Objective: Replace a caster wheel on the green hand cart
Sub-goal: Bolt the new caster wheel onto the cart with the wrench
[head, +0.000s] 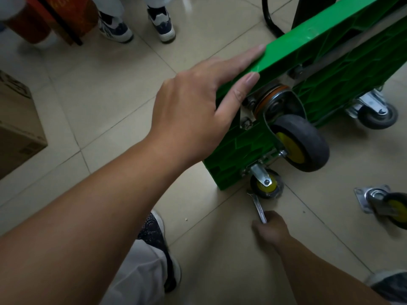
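Green plastic hand cart (308, 38), tipped on edge, steadied by your flat left hand (193, 102); your right hand (272, 230) grips a silver metal wrench (258, 209). Seat it squarely before turning.

**Bare arms, pale trousers, dark patterned shoes**

On my feed the person wearing the camera shows little clothing. Both forearms come in from the bottom edge, bare from the wrist to the edge of the frame. The left hand (189, 111), in the centre of the frame, has short, plain nails. The right hand (272, 230), lower right of centre, is slightly blurred. At lower centre I see a pale grey trouser leg (136, 271), creased, over a patterned shoe (154, 230) with a dark upper speckled with small light marks and a white sole edge. In the lower right corner a second shoe (389, 282) shows a dark upper and a pale toe, too blurred for detail.
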`<state>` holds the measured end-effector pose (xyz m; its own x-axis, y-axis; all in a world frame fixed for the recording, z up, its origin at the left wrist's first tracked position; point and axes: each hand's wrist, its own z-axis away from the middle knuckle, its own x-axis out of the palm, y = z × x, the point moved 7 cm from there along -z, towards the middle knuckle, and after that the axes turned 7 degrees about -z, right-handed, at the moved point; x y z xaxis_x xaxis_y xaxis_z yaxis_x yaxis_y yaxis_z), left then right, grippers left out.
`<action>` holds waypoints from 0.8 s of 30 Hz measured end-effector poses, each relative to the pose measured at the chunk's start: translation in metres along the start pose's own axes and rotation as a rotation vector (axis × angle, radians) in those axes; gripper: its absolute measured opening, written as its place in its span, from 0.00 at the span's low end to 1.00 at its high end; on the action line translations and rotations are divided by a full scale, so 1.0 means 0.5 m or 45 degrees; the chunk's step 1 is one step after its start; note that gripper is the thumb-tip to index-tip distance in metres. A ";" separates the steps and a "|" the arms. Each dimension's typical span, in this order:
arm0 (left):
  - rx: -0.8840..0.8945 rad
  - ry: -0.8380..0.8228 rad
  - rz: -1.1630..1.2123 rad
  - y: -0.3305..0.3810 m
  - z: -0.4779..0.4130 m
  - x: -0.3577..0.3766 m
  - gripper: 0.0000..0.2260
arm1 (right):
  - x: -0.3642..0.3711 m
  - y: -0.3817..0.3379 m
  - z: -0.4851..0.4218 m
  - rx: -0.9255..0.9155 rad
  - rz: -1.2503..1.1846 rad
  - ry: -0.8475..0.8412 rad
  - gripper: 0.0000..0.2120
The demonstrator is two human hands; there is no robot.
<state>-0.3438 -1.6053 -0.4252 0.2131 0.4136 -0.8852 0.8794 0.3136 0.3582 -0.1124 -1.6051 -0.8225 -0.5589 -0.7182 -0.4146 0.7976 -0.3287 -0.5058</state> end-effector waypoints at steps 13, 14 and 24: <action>-0.014 -0.101 0.011 0.006 -0.002 -0.002 0.19 | -0.017 -0.112 0.059 -0.206 0.675 -0.071 0.20; -0.012 -0.117 0.007 0.007 -0.003 -0.003 0.19 | -0.014 -0.150 0.089 -0.278 0.833 -0.149 0.20; -0.023 -0.125 0.077 0.016 -0.031 -0.060 0.14 | -0.270 -0.657 0.648 -1.071 1.040 0.150 0.27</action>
<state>-0.3498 -1.6022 -0.3910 0.3067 0.3469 -0.8863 0.8563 0.3061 0.4161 -0.2254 -1.5988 -0.3551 -0.0043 -0.4529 -0.8916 0.5527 0.7419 -0.3795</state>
